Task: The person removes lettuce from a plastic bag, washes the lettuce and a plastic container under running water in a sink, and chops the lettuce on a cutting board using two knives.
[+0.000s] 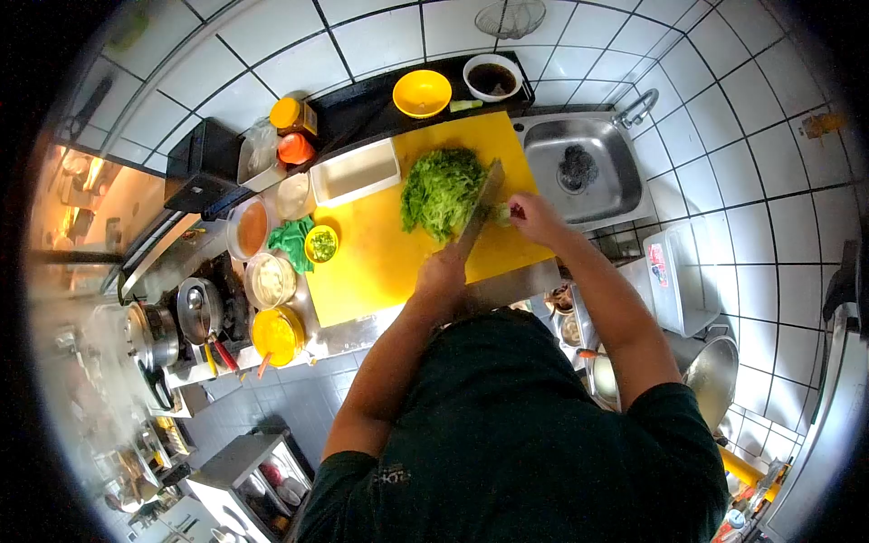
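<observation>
A heap of shredded green leaves (439,192) lies on the yellow cutting board (362,262). My left hand (441,274) is wrapped round the handle end of a large knife (478,210), whose blade slants along the right edge of the heap. To the right of the blade, my right hand (536,220) has its fingers closed at a small pale-green piece (501,214) on the board. A small yellow bowl of chopped greens (321,244) stands at the board's left edge, beside a green cloth (291,242).
A steel sink (579,167) adjoins the board's right side. Behind are a yellow bowl (422,94), a bowl of dark liquid (491,78) and a white tray (356,172). Several containers, including an orange-yellow one (278,336), and a pan (199,310) stand at left.
</observation>
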Available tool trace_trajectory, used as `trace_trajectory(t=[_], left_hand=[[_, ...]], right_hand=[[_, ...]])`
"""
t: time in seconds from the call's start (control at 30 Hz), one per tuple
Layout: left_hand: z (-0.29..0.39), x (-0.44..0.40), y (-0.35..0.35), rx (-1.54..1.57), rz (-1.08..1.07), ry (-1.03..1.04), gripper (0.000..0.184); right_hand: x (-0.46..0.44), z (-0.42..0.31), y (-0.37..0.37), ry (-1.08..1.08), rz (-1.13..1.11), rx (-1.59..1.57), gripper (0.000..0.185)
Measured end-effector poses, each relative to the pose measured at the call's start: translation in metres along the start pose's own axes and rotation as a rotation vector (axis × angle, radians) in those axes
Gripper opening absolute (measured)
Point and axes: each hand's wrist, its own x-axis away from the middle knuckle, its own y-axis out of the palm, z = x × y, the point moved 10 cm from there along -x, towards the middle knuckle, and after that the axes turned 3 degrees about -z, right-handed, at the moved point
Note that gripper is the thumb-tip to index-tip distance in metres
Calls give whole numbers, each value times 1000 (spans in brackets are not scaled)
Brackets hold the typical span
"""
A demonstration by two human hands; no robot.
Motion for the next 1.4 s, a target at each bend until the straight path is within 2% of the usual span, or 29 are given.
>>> trace_trajectory(t=[0.1, 0.2, 0.3, 0.4, 0.5, 0.57, 0.7, 0.8, 0.9, 1.0, 1.1, 1.2, 1.3, 1.4], left_hand=[[-14, 10, -27, 144, 103, -133, 17], [-7, 16, -37, 50, 55, -144, 17], [0, 16, -39, -25, 40, -126, 15], [24, 22, -46, -115, 15, -40, 13], [41, 25, -55, -177, 119, 47, 11], [47, 27, -59, -147, 100, 33, 11], [52, 31, -53, -122, 127, 91, 14], [21, 19, -19, -94, 52, 30, 15], [28, 30, -40, -53, 100, -11, 15], [35, 31, -36, -70, 93, 55, 16], [19, 24, -23, 4, 57, 8, 16], [29, 32, -35, -29, 70, -12, 15], [27, 25, -20, -24, -39, -28, 13], [15, 16, -10, -43, -29, -26, 15]], right_hand=[[20, 35, 13, -14, 115, -234, 27], [41, 29, 4, 100, 136, -93, 32], [45, 39, 18, 90, 154, -44, 26], [44, 11, 10, 48, 150, -157, 32], [36, 9, 25, -37, 179, -49, 32], [33, -2, 27, -48, 176, -12, 32], [35, -43, 10, -96, 249, 81, 22], [29, -33, 19, 6, 170, -5, 24], [28, -31, 20, -6, 150, 15, 24], [27, -33, 19, -52, 179, 50, 22], [22, -32, 20, -26, 122, 115, 22], [30, -37, 14, -69, 192, 54, 21], [27, -35, 18, -22, 160, 45, 19], [29, -36, 15, -46, 164, 109, 18]])
